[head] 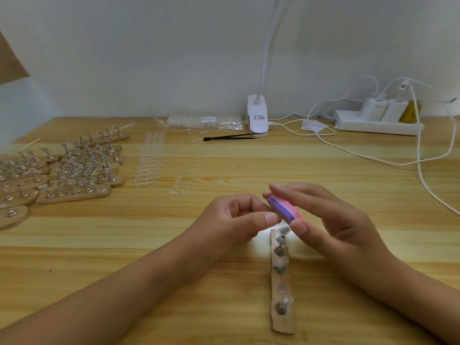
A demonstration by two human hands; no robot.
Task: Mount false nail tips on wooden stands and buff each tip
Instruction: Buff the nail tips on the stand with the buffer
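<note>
The right hand [331, 227] pinches a pink-and-purple buffer block [283, 209], thumb at its near end and fingers laid along its far side. The left hand [236, 217] has curled fingers with the thumb pressed towards them, just beside the block; I cannot tell whether it holds anything. Just below, on the table [323, 170], lies a wooden stand [283, 319] with nail tips [283, 261] on its metal holders. Far left is a cluster of stands [82, 170], with rows of loose tips [149, 160] to their right. At the far edge, a clear plastic bag [204, 122] holds white tips.
</note>
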